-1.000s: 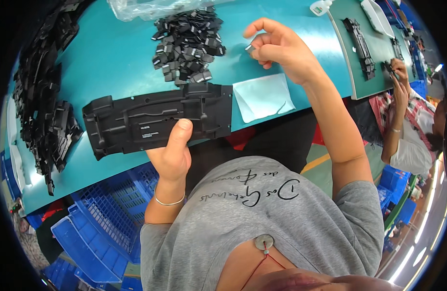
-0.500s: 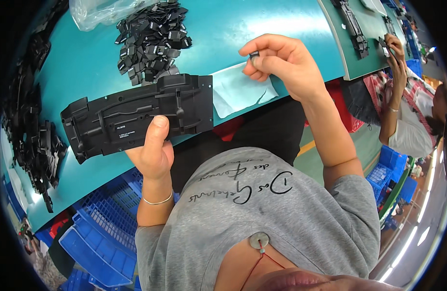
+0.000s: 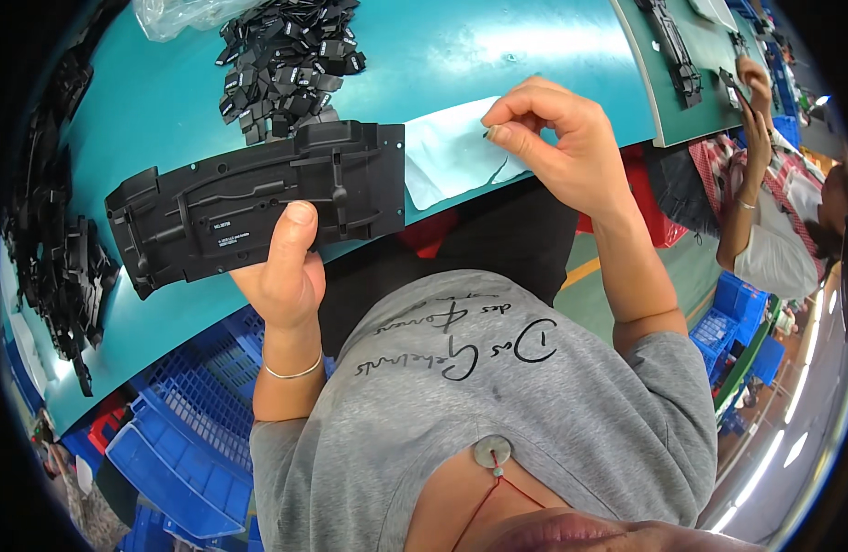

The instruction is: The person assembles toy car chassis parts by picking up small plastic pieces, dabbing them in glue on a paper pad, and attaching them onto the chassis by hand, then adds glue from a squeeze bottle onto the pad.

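Panel point(image 3: 249, 212), black and moulded with raised ribs, sits in the left hand point(image 3: 284, 276) over the near edge of the green bench point(image 3: 507, 60). Left grip closed on its near long edge: thumb flat on the ribbed face, other fingers hidden underneath. Small pale print on that face. Right hand point(image 3: 571, 152) has a narrow grip, thumb and index tips pinching a small dark piece point(image 3: 487, 134); most of it covered, exact shape can't be told. That hand is over the right part of a pale sheet point(image 3: 447, 152) lying on the bench, just beside the panel's right end. Pile of small black pieces point(image 3: 286, 69), many with white marks, just past the panel's far edge. Clear plastic bag point(image 3: 189, 14) beyond it, top left. Big heap of black moulded parts point(image 3: 51, 221) along the left side. Blue crates point(image 3: 189, 451) below the bench, lower left. Far right: co-worker's hands point(image 3: 758, 138) with a dark part, near a long black part point(image 3: 670, 53) lying on a second surface.
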A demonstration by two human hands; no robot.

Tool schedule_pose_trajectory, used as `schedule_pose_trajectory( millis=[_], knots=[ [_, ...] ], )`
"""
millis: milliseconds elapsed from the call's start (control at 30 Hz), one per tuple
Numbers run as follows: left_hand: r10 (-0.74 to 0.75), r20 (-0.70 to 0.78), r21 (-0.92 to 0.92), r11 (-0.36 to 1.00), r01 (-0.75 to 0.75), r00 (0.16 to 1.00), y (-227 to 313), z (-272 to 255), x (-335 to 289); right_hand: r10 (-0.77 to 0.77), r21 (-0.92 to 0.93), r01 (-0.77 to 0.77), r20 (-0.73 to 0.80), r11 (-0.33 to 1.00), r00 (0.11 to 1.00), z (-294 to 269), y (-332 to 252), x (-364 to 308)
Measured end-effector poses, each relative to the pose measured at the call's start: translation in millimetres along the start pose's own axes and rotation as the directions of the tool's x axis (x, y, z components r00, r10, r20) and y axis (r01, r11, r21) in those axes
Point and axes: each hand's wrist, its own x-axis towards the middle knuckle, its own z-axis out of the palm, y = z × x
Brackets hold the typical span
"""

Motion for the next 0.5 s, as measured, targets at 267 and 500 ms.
schedule_pose_trajectory(
  millis=[267,500],
  knots=[
    [0.01,-0.005,0.002,1.0,-0.01,1.0,-2,0,-1,-0.141,-0.3,0.126,-0.031,0.946,0.99,10,-1,-8],
    [0.032,0.008,0.002,0.999,-0.032,0.999,-1,2,0,-0.225,-0.382,0.202,-0.015,0.902,0.974,11,5,-10]
  ],
)
